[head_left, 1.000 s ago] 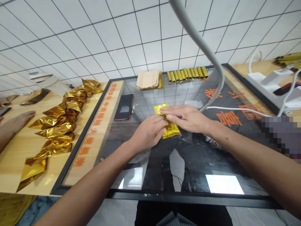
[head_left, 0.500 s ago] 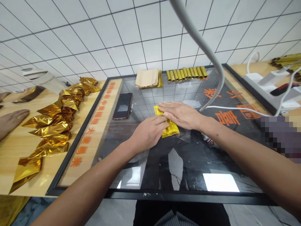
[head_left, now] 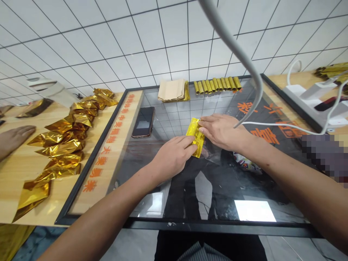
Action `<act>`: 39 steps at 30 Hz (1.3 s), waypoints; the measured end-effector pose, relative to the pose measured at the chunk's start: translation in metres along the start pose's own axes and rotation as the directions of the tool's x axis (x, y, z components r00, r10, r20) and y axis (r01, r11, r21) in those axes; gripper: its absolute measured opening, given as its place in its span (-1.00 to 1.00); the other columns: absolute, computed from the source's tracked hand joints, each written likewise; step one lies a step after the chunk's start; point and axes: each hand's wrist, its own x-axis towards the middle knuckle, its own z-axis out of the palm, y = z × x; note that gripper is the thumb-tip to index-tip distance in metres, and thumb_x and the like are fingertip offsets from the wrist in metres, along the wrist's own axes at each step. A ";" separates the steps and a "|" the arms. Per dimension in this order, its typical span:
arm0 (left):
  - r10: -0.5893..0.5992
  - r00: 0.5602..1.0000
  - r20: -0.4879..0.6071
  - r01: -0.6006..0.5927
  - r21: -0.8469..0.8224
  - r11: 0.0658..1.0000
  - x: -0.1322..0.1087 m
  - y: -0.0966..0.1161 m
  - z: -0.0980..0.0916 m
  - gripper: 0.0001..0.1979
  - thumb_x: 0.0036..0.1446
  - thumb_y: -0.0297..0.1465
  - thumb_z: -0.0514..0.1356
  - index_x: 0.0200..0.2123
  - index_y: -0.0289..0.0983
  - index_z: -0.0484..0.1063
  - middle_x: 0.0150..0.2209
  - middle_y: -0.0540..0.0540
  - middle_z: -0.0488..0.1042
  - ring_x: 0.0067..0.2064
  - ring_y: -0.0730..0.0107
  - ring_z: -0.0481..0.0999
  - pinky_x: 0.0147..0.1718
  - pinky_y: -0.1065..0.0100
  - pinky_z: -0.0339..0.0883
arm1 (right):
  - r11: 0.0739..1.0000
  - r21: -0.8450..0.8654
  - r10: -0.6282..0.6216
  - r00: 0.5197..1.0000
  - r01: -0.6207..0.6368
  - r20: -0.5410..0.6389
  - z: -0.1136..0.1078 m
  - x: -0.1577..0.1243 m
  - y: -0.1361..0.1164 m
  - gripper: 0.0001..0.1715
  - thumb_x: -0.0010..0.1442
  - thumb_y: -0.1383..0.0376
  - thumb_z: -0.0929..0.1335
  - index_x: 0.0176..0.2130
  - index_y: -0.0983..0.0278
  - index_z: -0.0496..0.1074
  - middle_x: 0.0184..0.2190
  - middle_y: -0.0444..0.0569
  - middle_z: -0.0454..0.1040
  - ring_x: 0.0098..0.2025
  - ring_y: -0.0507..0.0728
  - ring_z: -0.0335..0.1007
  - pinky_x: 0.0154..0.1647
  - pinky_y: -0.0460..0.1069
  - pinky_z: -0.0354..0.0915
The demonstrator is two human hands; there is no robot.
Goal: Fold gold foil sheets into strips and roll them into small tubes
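Note:
A small piece of yellow-gold foil paper (head_left: 194,125) lies on the glass top, folded into a narrow strip and slightly slanted. My left hand (head_left: 174,154) has its fingers curled onto the paper's left and middle part. From the right side my right hand (head_left: 221,131) grips the upper right edge, thumb and fingers pressed together. The paper's middle is partly hidden under my fingertips. Behind the hands stand a row of rolled gold paper tubes (head_left: 217,85) and a stack of tan paper sheets (head_left: 171,90).
Folded gold foil ingots (head_left: 63,139) lie in a line on the wooden table at left, near another person's hand (head_left: 15,139). A phone (head_left: 143,122) lies on the glass. A thick grey cable (head_left: 233,47) hangs in front; a power strip (head_left: 301,99) sits right.
My right hand has drawn back to the right from over my left fingers and now holds the edge. The gold paper has turned more upright and looks narrower.

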 end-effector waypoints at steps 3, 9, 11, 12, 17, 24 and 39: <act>0.001 1.000 0.000 -0.001 0.000 1.000 -0.002 0.001 0.003 -0.67 0.48 -0.58 -0.01 0.06 -0.33 0.53 0.13 -0.31 0.58 0.18 0.04 0.60 0.19 0.01 0.55 | 0.998 -0.007 0.058 0.998 -0.058 -0.004 -0.007 -0.001 -0.003 -0.35 0.60 0.01 0.11 0.08 0.22 0.65 0.05 0.26 0.69 0.18 0.52 0.60 0.26 0.45 0.41; 0.043 0.997 -0.063 -0.043 0.000 0.999 -0.005 -0.003 0.011 -0.64 0.49 -0.58 -0.02 0.17 -0.36 0.49 0.16 -0.30 0.59 0.24 0.05 0.59 0.24 0.00 0.55 | 0.951 0.282 -0.102 0.989 0.128 -0.105 -0.010 -0.005 -0.030 -0.25 0.63 -0.04 0.08 0.46 0.30 0.38 0.48 0.15 0.38 0.52 0.36 0.29 0.52 0.33 0.26; 0.051 0.994 -0.094 -0.053 -0.023 0.998 -0.007 -0.004 0.015 -0.64 0.51 -0.55 -0.04 0.19 -0.40 0.47 0.17 -0.35 0.59 0.27 0.03 0.59 0.27 -0.05 0.54 | 0.891 0.419 -0.182 0.983 0.173 -0.019 -0.004 -0.005 -0.040 -0.19 0.64 -0.08 0.05 0.53 0.33 0.28 0.54 0.14 0.27 0.57 0.31 0.19 0.56 0.32 0.20; 0.053 0.993 -0.103 -0.056 -0.034 0.998 -0.008 -0.005 0.016 -0.63 0.52 -0.54 -0.05 0.20 -0.41 0.46 0.19 -0.37 0.58 0.29 0.02 0.57 0.30 -0.07 0.51 | 0.872 0.468 -0.173 0.985 0.144 0.019 0.000 -0.005 -0.043 -0.15 0.63 -0.11 0.05 0.56 0.35 0.22 0.55 0.16 0.24 0.58 0.32 0.17 0.58 0.33 0.17; 0.042 0.995 -0.090 -0.048 -0.066 0.997 -0.010 -0.002 0.019 -0.60 0.51 -0.55 -0.06 0.27 -0.44 0.41 0.31 -0.42 0.50 0.42 0.00 0.46 0.41 -0.11 0.40 | 0.837 0.539 -0.194 0.973 0.097 0.125 0.010 -0.003 -0.041 -0.10 0.62 -0.15 0.02 0.61 0.31 0.09 0.61 0.09 0.07 0.64 0.27 -0.01 0.67 0.29 -0.05; 0.048 0.999 0.006 -0.048 -0.039 0.998 -0.005 0.005 0.009 -0.58 0.48 -0.54 -0.04 0.27 -0.49 0.41 0.25 -0.39 0.55 0.43 -0.01 0.44 0.48 -0.10 0.31 | 0.884 0.432 -0.224 0.973 0.178 0.057 0.023 0.004 -0.018 -0.18 0.63 -0.10 0.07 0.63 0.21 0.04 0.62 0.05 0.02 0.66 0.24 -0.12 0.67 0.32 -0.11; -0.109 0.994 0.004 0.109 0.035 0.993 0.000 0.016 0.002 -0.61 0.58 -0.36 0.00 0.16 -0.44 0.54 0.26 -0.38 0.56 0.37 -0.05 0.50 0.43 -0.05 0.33 | 0.938 0.319 0.172 0.982 -0.139 -0.078 0.017 0.008 0.022 -0.05 0.58 -0.17 -0.01 0.63 0.31 0.03 0.63 0.12 0.04 0.65 0.35 -0.08 0.66 0.37 -0.07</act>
